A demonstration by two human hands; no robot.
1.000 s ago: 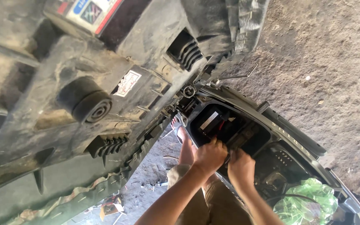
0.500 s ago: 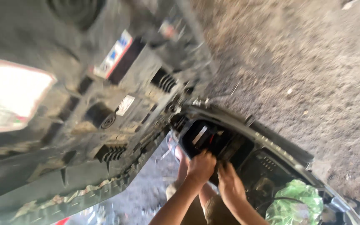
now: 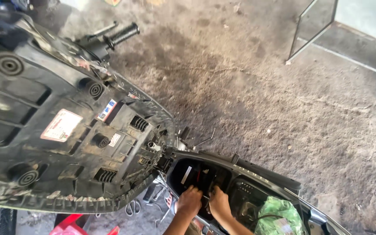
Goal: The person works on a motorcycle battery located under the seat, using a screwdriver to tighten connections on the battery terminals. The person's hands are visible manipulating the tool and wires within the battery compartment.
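We see a rough concrete floor [image 3: 283,109], grey and dusty, with a broad dark stain across its upper middle part. On it stands a scooter [image 3: 257,178], its seat [image 3: 66,130] tipped up (the black underside faces us). A metal frame [image 3: 312,28] rests on the floor at the upper right. Near the bottom edge, beside the scooter, lie scissors [image 3: 132,209] and a red object [image 3: 72,222], partly cut off.

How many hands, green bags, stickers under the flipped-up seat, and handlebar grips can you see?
Hands: 2, left hand and right hand, both reaching into the storage compartment
Green bag: 1
Stickers on the seat underside: 3, the big one and two small
Handlebar grip: 1
Total: 7
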